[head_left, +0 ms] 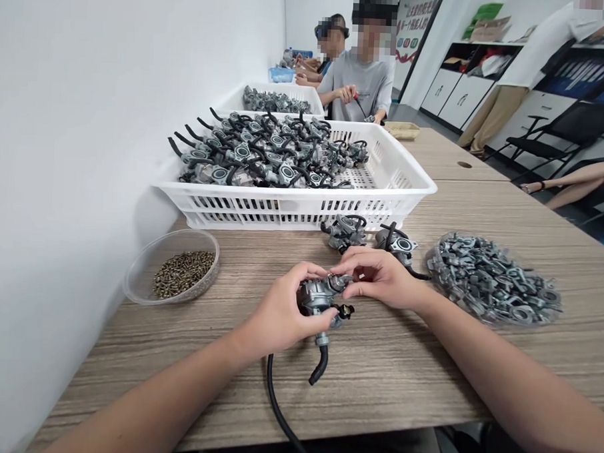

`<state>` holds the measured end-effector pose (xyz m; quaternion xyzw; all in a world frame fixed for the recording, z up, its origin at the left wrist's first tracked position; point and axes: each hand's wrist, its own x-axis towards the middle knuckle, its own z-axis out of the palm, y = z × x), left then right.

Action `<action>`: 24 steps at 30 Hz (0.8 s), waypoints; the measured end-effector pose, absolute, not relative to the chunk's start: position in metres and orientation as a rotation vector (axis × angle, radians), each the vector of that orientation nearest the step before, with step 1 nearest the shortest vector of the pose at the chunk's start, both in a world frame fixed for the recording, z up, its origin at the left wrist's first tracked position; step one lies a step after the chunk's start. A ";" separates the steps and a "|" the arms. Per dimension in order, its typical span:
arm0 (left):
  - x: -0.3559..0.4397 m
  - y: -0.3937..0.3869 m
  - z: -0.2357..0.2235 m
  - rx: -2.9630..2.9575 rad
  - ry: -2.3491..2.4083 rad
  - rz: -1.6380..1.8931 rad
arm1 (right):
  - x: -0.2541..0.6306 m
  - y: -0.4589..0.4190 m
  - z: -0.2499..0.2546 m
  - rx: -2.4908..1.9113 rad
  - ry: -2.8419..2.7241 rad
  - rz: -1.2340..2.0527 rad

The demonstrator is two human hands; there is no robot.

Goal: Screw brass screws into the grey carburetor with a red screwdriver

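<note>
Nearest, the left forearm (pixel 175 388) and the right forearm (pixel 496 368) reach in over the bench (pixel 224 410), with a black tube (pixel 279 406) trailing off its edge between them; the tube's upper end is hidden at the left wrist, so I can't tell what it joins. Ahead, a carburettor (pixel 315 297) sits between the hands, a short hose (pixel 319 367) poking back from it. The left hand (pixel 278 312) has its grip wrapped round the body; the right hand (pixel 384 280) has a narrow grip, thumb and forefinger pinching a grey lever (pixel 342 280) at the carburettor's upper right. I'd judge the step in hand to be setting that lever; whether it's fully home I can't see. The next move, to my eye, calls for a firm left hold and careful fingertip aligning on the right.

To the left stands a tub (pixel 138 273) of brass screws (pixel 184 275), to the right a bowl (pixel 437 286) of grey parts (pixel 500 278). Slightly farther, two more carburettors (pixel 346 234) lie by a white crate (pixel 408 183) heaped with others. Behind that is a second crate (pixel 314 108), then a co-worker (pixel 371 76) holding a red-handled screwdriver (pixel 356 95). Off right, someone (pixel 539 56) stands by the cabinets (pixel 468 97).
</note>
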<state>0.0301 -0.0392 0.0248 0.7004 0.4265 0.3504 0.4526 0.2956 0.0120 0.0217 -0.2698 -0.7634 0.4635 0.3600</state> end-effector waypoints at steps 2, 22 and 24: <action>0.030 -0.039 0.024 1.726 1.068 0.866 | 0.294 0.012 0.021 -0.703 -1.952 1.175; 0.031 -0.039 0.022 1.729 1.092 0.880 | 0.288 0.009 0.016 -0.704 -1.844 1.206; 0.031 -0.039 0.021 1.721 1.096 0.869 | 0.288 0.009 0.015 -0.692 -1.815 1.234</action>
